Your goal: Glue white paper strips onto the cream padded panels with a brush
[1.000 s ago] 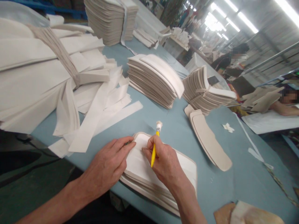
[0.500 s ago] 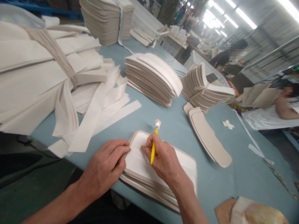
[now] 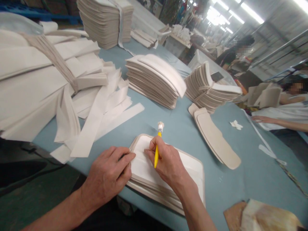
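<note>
My right hand (image 3: 168, 163) is closed round a yellow pen (image 3: 157, 150) with a pale wad on its top end, its tip down on the white top piece of a small stack of flat padded pieces (image 3: 190, 170) at the table's near edge. My left hand (image 3: 108, 175) lies on the stack's left end, fingers bent and pressing the white piece down; nothing shows inside it.
Blue-grey table (image 3: 240, 186). White strips and tied bundles (image 3: 48, 83) lie to the left. Stacks of padded pieces (image 3: 154, 80) (image 3: 211, 91) stand behind, curved beige pieces (image 3: 216, 138) to the right. Other people work at far right (image 3: 286, 106). Brown card lies at bottom right (image 3: 262, 218).
My left hand has drawn back a little toward me along the stack's left end. My right hand and pen stay in place. A person's arm at far right has reached onto a sheet.
</note>
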The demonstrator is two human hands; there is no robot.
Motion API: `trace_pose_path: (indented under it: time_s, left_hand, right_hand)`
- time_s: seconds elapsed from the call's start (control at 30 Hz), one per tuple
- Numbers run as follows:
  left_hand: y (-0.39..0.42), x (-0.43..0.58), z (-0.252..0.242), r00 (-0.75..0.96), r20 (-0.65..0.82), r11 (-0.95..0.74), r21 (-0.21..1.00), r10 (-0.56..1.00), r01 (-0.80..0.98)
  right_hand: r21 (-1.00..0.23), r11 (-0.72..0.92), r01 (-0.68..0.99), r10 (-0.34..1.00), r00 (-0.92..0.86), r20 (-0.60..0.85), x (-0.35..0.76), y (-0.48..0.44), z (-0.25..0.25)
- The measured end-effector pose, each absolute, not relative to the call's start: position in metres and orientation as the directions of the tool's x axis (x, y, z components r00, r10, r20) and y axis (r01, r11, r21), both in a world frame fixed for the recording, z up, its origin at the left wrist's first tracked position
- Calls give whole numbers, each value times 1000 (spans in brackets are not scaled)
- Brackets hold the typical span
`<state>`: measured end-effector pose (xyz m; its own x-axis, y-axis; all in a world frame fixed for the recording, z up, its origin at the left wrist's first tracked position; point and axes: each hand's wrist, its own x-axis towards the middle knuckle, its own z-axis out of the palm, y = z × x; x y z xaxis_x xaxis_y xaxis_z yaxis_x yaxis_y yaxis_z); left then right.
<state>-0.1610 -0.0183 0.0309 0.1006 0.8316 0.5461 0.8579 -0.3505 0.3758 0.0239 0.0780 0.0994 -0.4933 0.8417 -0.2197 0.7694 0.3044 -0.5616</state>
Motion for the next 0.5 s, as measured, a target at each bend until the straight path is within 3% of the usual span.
trace_pose_path:
  time_s: [0.5]
  left_hand:
    - [-19,-161,31,108,521,-338,370,847,866]
  right_hand:
    - [-515,341,787,843,-498,-203,24,77,98]
